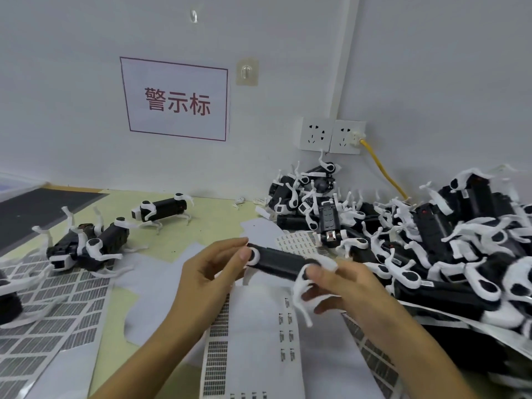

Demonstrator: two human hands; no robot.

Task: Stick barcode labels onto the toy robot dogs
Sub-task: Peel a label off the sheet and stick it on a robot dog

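Observation:
A black toy robot dog [280, 262] with white legs lies sideways in the air between my two hands, above a label sheet [259, 326]. My left hand [213, 269] holds its left end, thumb against the white hip joint. My right hand [342, 286] grips its right end, thumb on the body and fingers curled under the white legs. A big pile of black-and-white robot dogs [431, 240] fills the right side. Three dogs lie apart on the left, among them one standing dog [162, 210] and a tangled pair [86, 246].
Sheets of barcode labels [51, 312] cover the table at left and centre, with another label sheet [299, 243] behind the held dog. A white wall carries a red-framed sign [175, 99] and sockets [331, 135] with a yellow cable [383, 171]. A black mat [37, 211] lies far left.

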